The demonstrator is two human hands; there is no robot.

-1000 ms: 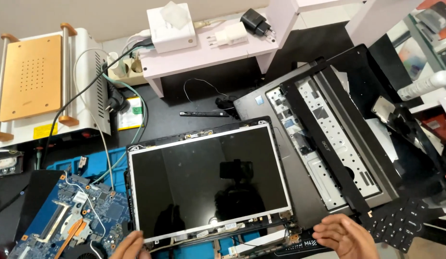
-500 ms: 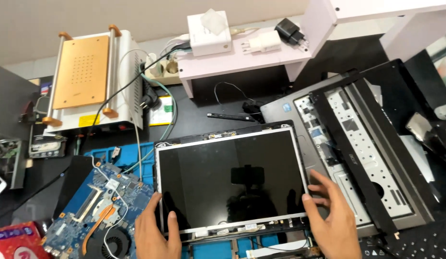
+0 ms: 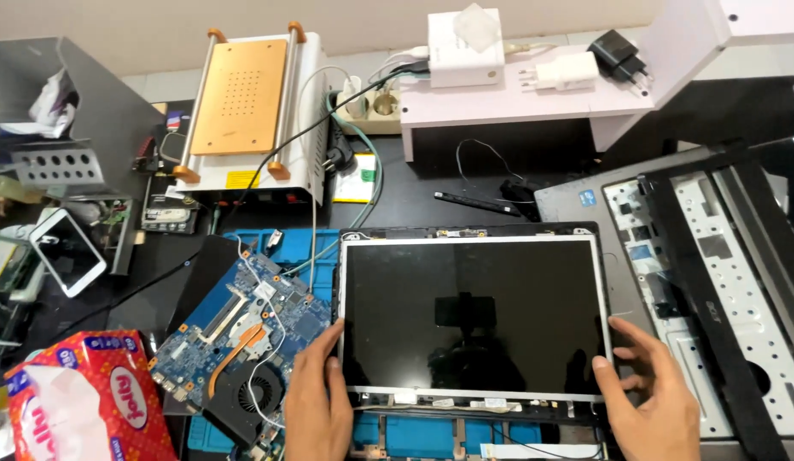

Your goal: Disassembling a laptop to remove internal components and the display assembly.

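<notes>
The bare laptop screen panel (image 3: 472,314) lay flat, dark glass up, in its black lid shell (image 3: 482,232), and everything else sat around it. The left hand (image 3: 318,399) gripped the panel's lower left edge, thumb on the metal frame and fingers curled loosely underneath. The right hand (image 3: 651,394) held the lower right edge, fingers spread fairly wide, fingertips (image 3: 620,326) touching the frame.

Just left of the panel, a blue motherboard (image 3: 243,337) with a copper heat pipe and fan rested on a blue work mat (image 3: 296,248). Right of the panel lay the grey laptop base (image 3: 712,290), stripped open. Far left of it, a red tissue box (image 3: 94,397) held white tissue poking from its opening, and a white phone (image 3: 68,252) lay face up. Behind the panel stood a white machine with an orange plate (image 3: 241,94), and a pale shelf (image 3: 516,98) carried a white box (image 3: 465,49) and chargers.
</notes>
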